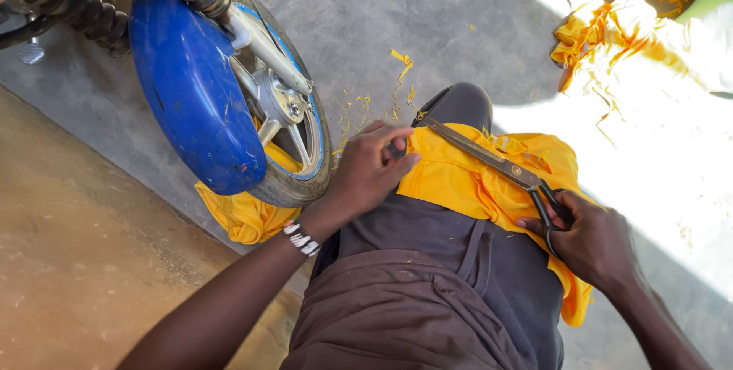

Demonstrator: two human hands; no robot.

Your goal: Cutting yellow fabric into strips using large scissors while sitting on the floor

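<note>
Bright yellow cloth (466,179) draped over the person's dark-trousered knee. Left hand (370,171) pinches the cloth's edge nearest the blue-fendered motorbike wheel (229,87). Right hand (592,244) grips the handles of long steel tailor's scissors (489,158), blades lying across the cloth. Yellow scraps (401,64) beyond the cloth.

At ten o'clock the motorcycle wheel (286,110) and its blue fender (191,80) stand just beside the left hand (366,175), closing that side; yellow cloth (244,213) lies bunched under the tyre. Bare concrete floor (427,26) at twelve o'clock is open, with only small yellow scraps (401,64) lying on it. At two o'clock a heap of cloth (603,34) sits well apart. The scissors (496,162) lie slantwise between both hands, across the cloth on the lap. Beyond the right hand (592,244), at three o'clock, sunlit floor is open.
</note>
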